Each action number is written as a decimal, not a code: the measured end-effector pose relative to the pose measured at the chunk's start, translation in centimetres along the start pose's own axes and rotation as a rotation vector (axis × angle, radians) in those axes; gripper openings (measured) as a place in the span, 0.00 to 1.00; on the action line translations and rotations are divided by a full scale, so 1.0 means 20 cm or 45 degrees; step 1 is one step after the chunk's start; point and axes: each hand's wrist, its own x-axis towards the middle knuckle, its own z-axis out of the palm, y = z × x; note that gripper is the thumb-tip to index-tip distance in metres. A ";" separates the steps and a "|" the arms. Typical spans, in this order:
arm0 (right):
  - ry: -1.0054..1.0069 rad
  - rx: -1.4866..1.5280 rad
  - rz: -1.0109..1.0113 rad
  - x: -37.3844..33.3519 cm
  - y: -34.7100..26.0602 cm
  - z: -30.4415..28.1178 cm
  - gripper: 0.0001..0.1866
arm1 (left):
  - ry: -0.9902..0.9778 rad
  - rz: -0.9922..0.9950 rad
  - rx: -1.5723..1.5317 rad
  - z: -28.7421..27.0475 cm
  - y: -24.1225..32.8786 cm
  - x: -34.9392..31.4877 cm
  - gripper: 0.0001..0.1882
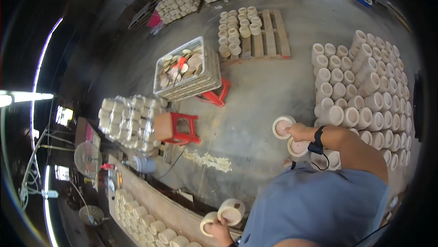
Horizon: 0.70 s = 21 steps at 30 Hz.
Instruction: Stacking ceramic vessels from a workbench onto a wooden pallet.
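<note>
My right hand (299, 132) reaches left from the stacked pots and grips two pale, thick-walled round pots. The upper pot (282, 126) shows a pinkish inside, and the lower pot (299, 147) sits just beneath my fingers. Low in the view, my left hand (222, 231) is closed on two more such pots. One of these, a larger-looking pot (232, 212), has its pinkish hollow facing up. The other pot (209, 223) is partly covered by my fingers. Both pairs are held by the rims, side by side.
Tall stacked rows of pots (337, 89) stand on the right. A bench (169, 215) with rows of pots runs along the lower left. Beyond are a red stool (185, 128), a crate (210, 71) of discs, a wrapped pot stack (125, 121) and a wooden pallet (269, 32).
</note>
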 end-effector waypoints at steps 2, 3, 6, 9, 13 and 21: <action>-0.026 -0.003 0.128 -0.06 0.11 -0.08 0.27 | 0.009 0.218 -0.063 0.13 0.09 0.27 0.20; -0.016 0.035 0.230 -0.08 0.15 -0.11 0.28 | 0.041 0.344 -0.103 0.13 0.22 0.40 0.19; 0.039 0.125 0.425 -0.15 0.24 -0.19 0.29 | -0.059 0.555 -0.174 0.24 0.56 0.77 0.17; 0.127 0.193 0.554 -0.19 0.40 -0.24 0.32 | -0.128 0.677 -0.267 0.30 1.00 1.11 0.17; 0.177 0.224 0.720 -0.19 0.55 -0.37 0.39 | -0.208 0.881 -0.302 0.42 1.53 1.53 0.16; 0.198 0.361 1.107 -0.09 0.79 -0.84 0.38 | -0.262 1.327 -0.421 0.54 2.43 2.03 0.15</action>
